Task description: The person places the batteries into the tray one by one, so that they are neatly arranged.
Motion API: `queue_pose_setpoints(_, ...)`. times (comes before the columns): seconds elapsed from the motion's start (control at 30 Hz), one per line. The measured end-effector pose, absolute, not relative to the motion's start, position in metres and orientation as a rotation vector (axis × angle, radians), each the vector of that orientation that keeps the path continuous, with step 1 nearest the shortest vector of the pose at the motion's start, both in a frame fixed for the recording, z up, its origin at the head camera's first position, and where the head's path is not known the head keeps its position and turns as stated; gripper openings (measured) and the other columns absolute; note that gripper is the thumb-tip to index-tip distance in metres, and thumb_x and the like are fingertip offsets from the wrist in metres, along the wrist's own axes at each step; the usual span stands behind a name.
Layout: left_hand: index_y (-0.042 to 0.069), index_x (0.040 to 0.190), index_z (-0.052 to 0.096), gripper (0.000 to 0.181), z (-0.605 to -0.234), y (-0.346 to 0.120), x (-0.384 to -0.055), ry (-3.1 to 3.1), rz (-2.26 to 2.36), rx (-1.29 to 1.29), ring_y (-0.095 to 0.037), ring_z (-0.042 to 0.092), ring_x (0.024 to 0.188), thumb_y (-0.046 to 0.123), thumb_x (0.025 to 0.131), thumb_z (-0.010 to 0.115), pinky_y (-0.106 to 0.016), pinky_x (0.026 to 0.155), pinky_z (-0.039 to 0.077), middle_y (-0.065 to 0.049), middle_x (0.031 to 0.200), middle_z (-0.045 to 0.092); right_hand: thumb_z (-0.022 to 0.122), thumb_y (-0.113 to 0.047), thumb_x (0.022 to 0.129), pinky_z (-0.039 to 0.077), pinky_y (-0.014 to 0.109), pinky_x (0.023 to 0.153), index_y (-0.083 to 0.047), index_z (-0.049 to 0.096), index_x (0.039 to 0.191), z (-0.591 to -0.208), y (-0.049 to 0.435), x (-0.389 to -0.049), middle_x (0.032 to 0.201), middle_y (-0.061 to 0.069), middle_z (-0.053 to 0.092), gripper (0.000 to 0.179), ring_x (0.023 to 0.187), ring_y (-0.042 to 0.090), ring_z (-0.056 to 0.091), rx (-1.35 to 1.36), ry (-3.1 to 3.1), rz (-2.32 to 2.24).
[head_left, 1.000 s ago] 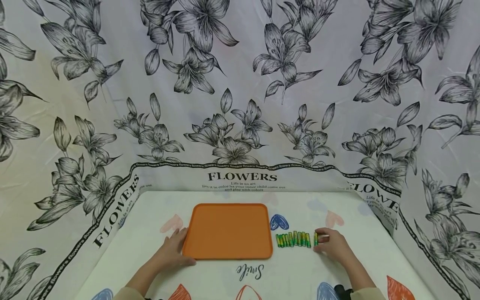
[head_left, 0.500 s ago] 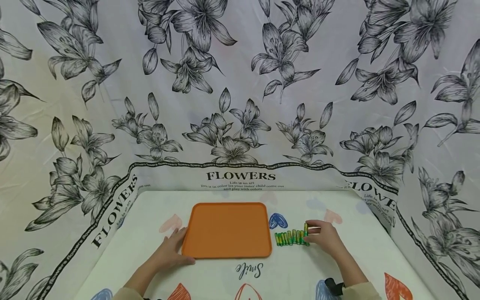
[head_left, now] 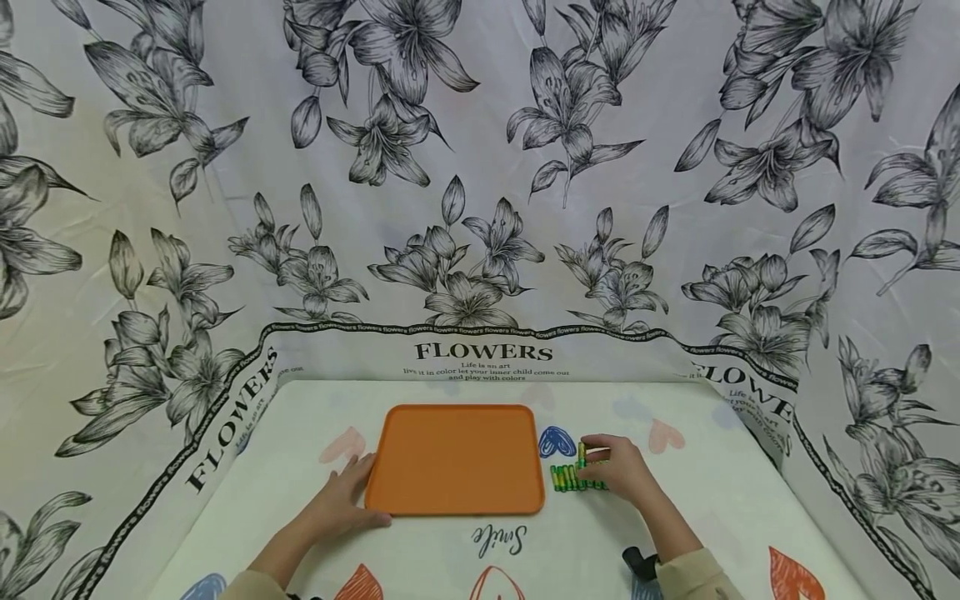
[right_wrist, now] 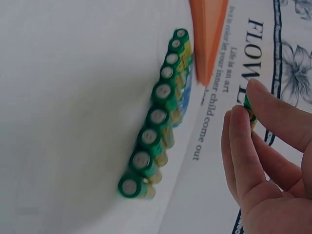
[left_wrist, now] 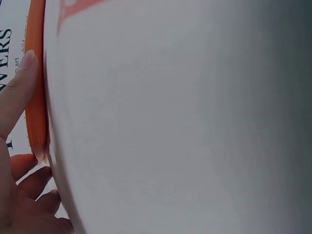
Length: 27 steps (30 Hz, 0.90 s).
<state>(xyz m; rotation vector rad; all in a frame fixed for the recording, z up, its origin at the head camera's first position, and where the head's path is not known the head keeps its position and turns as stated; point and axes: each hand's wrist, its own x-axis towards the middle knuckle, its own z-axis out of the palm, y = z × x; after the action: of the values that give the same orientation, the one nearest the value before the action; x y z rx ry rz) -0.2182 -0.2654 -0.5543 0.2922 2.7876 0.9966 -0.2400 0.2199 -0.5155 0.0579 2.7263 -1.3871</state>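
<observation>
My right hand pinches one green-and-yellow battery between thumb and fingertips, raised above a row of similar batteries. In the right wrist view, only a bit of the held battery shows between the fingers. The row there lies side by side, with several silver ends facing the camera. To the left, an orange tray lies flat. My left hand rests at its near left corner, fingers spread along the left side and the thumb at the near edge. The left wrist view shows the thumb against the tray's side.
A white tablecloth printed with hearts and the word Smile covers the table. Flower-printed white fabric surrounds the table at the back and sides. A black strap piece sits by the right wrist.
My right hand has moved left with the battery, from beyond the row's right end to over the row. The left hand and the tray have stayed put.
</observation>
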Motion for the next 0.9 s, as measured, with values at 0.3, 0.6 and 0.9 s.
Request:
queue_pose_setpoints(0.3, 0.004, 0.158, 0.03, 0.119, -0.555, -0.267, -0.218, 2.787, 0.999, 0.292, -0.049, 0.008, 0.152, 0.05, 0.067, 0.09, -0.074, 0.117, 0.002, -0.023, 0.163, 0.027, 0.086, -0.004, 0.076, 0.062, 0.037, 0.077, -0.002, 0.066, 0.129, -0.516, 0.192, -0.247, 0.106, 0.005, 0.074, 0.057, 0.098, 0.021, 0.071, -0.013, 2.674, -1.436)
queue_pose_setpoints(0.6, 0.006, 0.158, 0.031, 0.119, -0.553, -0.265, -0.216, 2.783, 1.013, 0.252, -0.05, 0.007, 0.152, 0.049, 0.066, 0.091, -0.075, 0.116, 0.002, -0.025, 0.164, 0.023, 0.086, -0.006, 0.077, 0.062, 0.037, 0.077, -0.002, 0.067, 0.127, -0.511, 0.166, -0.251, 0.101, 0.005, 0.075, 0.054, 0.095, 0.021, 0.072, -0.131, 2.675, -1.446)
queue_pose_setpoints(0.9, 0.007, 0.157, 0.035, 0.119, -0.552, -0.264, -0.217, 2.814, 0.955, 0.245, -0.063, 0.013, 0.144, 0.051, 0.063, 0.092, -0.079, 0.111, 0.012, -0.032, 0.161, 0.021, 0.087, -0.009, 0.075, 0.061, 0.036, 0.076, -0.001, 0.067, 0.128, -0.513, 0.149, -0.255, 0.103, 0.007, 0.074, 0.057, 0.095, 0.02, 0.07, -0.189, 2.621, -1.463)
